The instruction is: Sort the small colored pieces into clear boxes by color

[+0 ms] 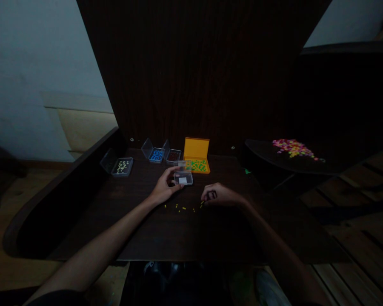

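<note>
My left hand [166, 185] grips a small clear plastic box [187, 178] by its left side, with its lid raised and a white patch on its floor. My right hand [219, 194] is bent over the dark tabletop, its fingertips pinched together at a small yellow piece [202, 204]. Several more yellow pieces [184, 208] lie scattered on the wood between and below my hands. Just behind the clear box stands an orange box [196, 146], open, with green pieces in its tray.
Behind my left hand are an open clear box of blue pieces [156, 155] and another of dark reddish pieces [173, 156]. A clear box of pale pieces [122, 166] sits farther left. Pink and yellow pieces [293, 148] are heaped on a raised dark surface at right. A raised side panel [67, 187] borders the left.
</note>
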`<state>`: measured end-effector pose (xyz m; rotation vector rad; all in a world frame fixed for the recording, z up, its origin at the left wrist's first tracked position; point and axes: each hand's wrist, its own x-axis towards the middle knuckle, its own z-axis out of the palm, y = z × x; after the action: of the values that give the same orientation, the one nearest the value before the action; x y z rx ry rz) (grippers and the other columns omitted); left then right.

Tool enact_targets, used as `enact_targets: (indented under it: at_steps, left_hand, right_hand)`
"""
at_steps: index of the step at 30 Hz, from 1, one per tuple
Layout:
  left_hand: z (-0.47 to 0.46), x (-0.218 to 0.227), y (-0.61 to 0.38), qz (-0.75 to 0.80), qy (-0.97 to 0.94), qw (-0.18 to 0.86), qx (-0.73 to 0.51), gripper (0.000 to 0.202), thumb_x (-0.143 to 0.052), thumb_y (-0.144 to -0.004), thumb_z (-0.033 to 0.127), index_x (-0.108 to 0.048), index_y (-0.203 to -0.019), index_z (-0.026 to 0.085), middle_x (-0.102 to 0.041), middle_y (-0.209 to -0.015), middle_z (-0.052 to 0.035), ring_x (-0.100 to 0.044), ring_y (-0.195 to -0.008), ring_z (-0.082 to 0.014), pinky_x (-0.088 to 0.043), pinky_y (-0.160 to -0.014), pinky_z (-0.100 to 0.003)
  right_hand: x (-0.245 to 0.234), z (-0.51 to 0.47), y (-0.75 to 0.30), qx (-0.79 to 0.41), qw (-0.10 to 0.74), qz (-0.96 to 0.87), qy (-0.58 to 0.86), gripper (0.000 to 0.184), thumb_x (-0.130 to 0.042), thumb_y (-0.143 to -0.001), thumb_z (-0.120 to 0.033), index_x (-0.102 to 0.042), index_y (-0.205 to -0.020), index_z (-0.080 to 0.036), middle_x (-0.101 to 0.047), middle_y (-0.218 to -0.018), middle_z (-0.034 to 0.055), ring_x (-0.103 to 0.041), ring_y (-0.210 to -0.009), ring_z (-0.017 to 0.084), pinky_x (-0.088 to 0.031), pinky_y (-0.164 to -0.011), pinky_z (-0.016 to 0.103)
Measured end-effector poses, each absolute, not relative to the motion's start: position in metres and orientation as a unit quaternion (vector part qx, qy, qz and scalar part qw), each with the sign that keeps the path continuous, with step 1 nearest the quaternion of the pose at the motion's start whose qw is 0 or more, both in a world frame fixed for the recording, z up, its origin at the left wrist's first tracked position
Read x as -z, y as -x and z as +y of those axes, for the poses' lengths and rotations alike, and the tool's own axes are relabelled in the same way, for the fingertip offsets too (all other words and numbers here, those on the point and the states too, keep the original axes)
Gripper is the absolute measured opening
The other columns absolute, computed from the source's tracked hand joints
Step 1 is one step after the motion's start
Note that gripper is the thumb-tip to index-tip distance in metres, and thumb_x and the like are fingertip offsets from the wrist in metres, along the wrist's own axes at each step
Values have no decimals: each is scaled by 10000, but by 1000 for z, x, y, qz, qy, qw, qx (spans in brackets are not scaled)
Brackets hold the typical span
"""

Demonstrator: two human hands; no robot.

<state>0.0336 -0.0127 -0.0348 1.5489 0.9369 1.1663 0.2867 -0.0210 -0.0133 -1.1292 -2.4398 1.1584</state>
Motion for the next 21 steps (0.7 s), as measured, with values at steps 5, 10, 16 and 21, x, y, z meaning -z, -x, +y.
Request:
enact_targets:
  at_steps: [5, 10, 16, 21]
  left_hand:
    - [-14, 33, -34, 383, -629, 473, -484, 587, -722, -656, 192, -499, -1200, 187, -579, -1187, -110, -550, -1099, -237, -492, -825, -356]
    - [-13, 34, -34, 383, -632, 468, -485, 592, -730, -650, 193, -496, -1194, 181, -557, -1216, -118, -547, -1088, -233, -490, -803, -333]
    - [-12, 37, -34, 373, -636, 465, -490, 590, -737, -649, 208, -505, -1191, 186, -558, -1211, -114, -550, -1063, -222, -489, -778, -306]
    - [-11, 39, -34, 374, -631, 475, -487, 599, -742, -640, 206, -498, -1186, 184, -556, -1209, -110, -548, -1069, -220, -486, -768, -293]
  right_hand:
    - [9, -23, -285, -393, 91, -839, 365, 259, -675, -745, -333, -719, -914, -141, -656, -865, 54, -591, -721, 133, -470, -653, 240]
    - [10, -26, -280, -383, 88, -852, 345, 294, -695, -738, -367, -727, -932, -148, -652, -852, 51, -589, -713, 134, -467, -649, 242]
    - [14, -27, -276, -353, 108, -876, 312, 251, -676, -771, -374, -731, -883, -155, -625, -828, 44, -572, -731, 132, -448, -669, 242]
    - [16, -27, -274, -342, 95, -877, 325, 175, -647, -799, -311, -696, -832, -146, -604, -819, 34, -540, -705, 118, -423, -631, 222]
